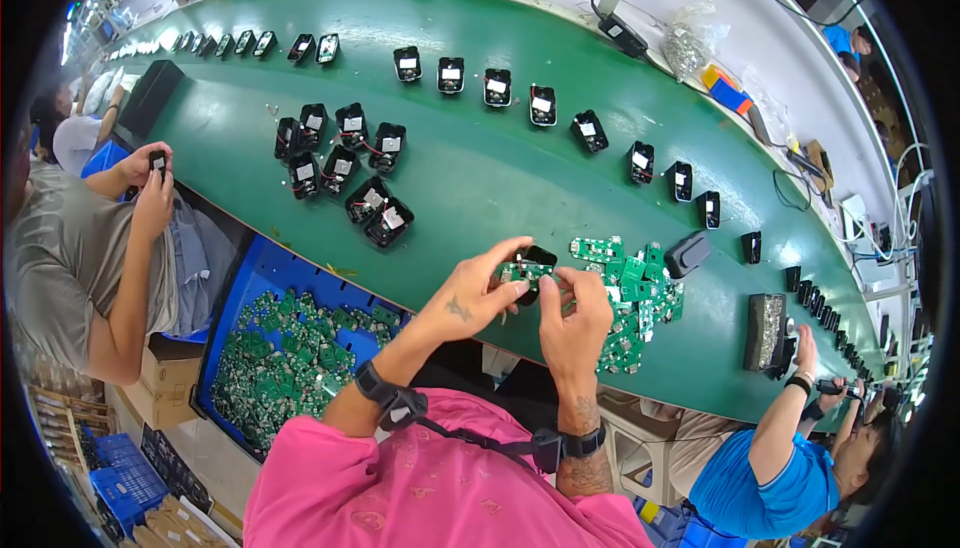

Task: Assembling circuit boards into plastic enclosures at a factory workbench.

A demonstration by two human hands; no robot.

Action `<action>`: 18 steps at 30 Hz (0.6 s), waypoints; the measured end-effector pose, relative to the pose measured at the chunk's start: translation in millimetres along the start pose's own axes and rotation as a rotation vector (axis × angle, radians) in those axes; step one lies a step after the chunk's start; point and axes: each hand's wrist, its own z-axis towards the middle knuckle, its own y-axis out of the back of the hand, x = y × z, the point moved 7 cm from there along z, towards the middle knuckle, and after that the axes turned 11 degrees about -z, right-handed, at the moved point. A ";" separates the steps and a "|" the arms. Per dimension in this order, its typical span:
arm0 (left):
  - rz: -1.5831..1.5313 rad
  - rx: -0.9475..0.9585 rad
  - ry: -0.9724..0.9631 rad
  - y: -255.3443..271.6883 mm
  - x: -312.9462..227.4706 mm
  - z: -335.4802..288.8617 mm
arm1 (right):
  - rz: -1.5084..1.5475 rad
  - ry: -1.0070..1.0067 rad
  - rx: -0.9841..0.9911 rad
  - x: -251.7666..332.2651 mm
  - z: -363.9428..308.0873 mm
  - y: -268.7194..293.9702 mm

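Near the table's front edge, my left hand (466, 293) is wrapped round a small black plastic housing (541, 256). A green circuit board (524, 272) lies across its opening, under the left thumb. My right hand (578, 316) has its thumb and fingers closed at the board's right end; the exact grip is partly hidden. To the right of it a pile of loose green circuit boards (634, 293) spreads over the tabletop. A closed dark grey case (688, 254) rests beside the pile. Several open black housings with white labels and red wires (340, 164) are grouped to the left.
Rows of black housings (498, 88) line the green table (470, 163). A blue bin (222, 348) full of circuit boards stands below the table at left. Co-workers sit at left (90, 248) and right (765, 483). A dark box (766, 332) lies farther right.
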 end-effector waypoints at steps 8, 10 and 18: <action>0.293 -0.053 -0.154 -28.0 -40.0 -25.8 | 0.219 0.134 0.099 28.9 -0.5 21.8; 0.319 -0.060 -0.184 -30.8 -40.1 -30.3 | 0.242 0.125 0.100 34.4 -3.9 25.0; 0.174 -0.053 -0.107 -36.1 -36.5 -47.7 | 0.276 0.185 0.083 45.9 -18.7 39.9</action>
